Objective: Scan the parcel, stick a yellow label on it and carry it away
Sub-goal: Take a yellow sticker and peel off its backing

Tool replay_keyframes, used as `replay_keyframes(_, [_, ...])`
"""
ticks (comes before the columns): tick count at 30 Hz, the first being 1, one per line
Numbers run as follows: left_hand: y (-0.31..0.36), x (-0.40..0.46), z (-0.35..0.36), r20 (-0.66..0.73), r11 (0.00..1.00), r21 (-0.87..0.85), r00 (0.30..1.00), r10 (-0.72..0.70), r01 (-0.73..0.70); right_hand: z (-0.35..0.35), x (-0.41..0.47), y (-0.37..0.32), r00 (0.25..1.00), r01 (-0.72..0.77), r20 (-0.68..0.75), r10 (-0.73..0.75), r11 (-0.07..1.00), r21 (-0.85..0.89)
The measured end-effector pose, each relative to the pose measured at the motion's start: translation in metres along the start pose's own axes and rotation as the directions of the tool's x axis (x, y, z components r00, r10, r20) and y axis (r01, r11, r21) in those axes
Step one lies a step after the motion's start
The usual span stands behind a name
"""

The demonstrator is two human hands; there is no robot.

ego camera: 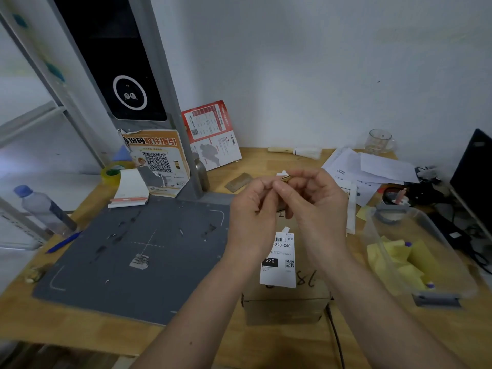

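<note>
Our forearms reach over the brown parcel (286, 302) on the table beside the grey scan mat (133, 251), left hand (251, 209) and right hand (316, 206) pinching a small label (282, 177), which we should probably peel slowly from one corner.

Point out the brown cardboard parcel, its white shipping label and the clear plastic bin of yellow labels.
Brown cardboard parcel (285, 311), head view: front face.
White shipping label (279, 275), head view: lower blank area.
Clear plastic bin (436, 299), head view: grey front latch.
</note>
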State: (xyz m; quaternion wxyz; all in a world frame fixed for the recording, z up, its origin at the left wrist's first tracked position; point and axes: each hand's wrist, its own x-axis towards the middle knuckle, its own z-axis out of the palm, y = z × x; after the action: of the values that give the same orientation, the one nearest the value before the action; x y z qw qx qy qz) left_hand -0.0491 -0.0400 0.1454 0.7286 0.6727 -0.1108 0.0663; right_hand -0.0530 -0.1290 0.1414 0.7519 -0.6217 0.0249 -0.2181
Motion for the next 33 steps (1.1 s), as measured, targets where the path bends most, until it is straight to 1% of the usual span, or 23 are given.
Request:
replay_keyframes(5, [-0.002,-0.001,-0.002,0.029,1.0,0.011,1.0,-0.005,0.004,0.0,0.001,0.0,1.0,0.025,-0.006,-0.025,0.999,-0.042])
replay_keyframes(8, [-0.001,-0.001,-0.004,0.044,1.0,0.002,0.999,-0.011,0.011,-0.002,0.003,0.0,1.0,0.029,0.004,-0.029,0.999,-0.023])
replay_keyframes(15, [0.001,0.0,-0.006,0.055,0.997,-0.006,0.996,-0.071,0.072,-0.008,0.007,0.0,0.998,0.018,0.059,-0.015,0.999,-0.05])
replay_keyframes(23, [0.002,0.001,-0.007,0.046,0.996,0.007,0.995,-0.087,0.087,-0.01,0.008,-0.001,0.994,-0.013,0.106,0.023,0.996,-0.089])
replay_keyframes(27, [0.002,-0.001,-0.006,0.04,0.997,0.066,0.999,-0.037,0.035,-0.008,0.008,-0.004,0.995,-0.011,0.095,0.019,0.997,-0.077])
replay_keyframes(30, [0.001,-0.002,-0.005,0.028,0.994,0.111,1.0,0.004,-0.008,-0.007,0.008,-0.006,0.998,-0.023,0.061,0.026,0.999,-0.047])
replay_keyframes(33, [0.001,-0.001,-0.006,0.022,0.992,0.125,1.0,0.002,-0.005,-0.009,0.01,-0.006,0.997,-0.058,0.053,0.06,0.998,-0.036])
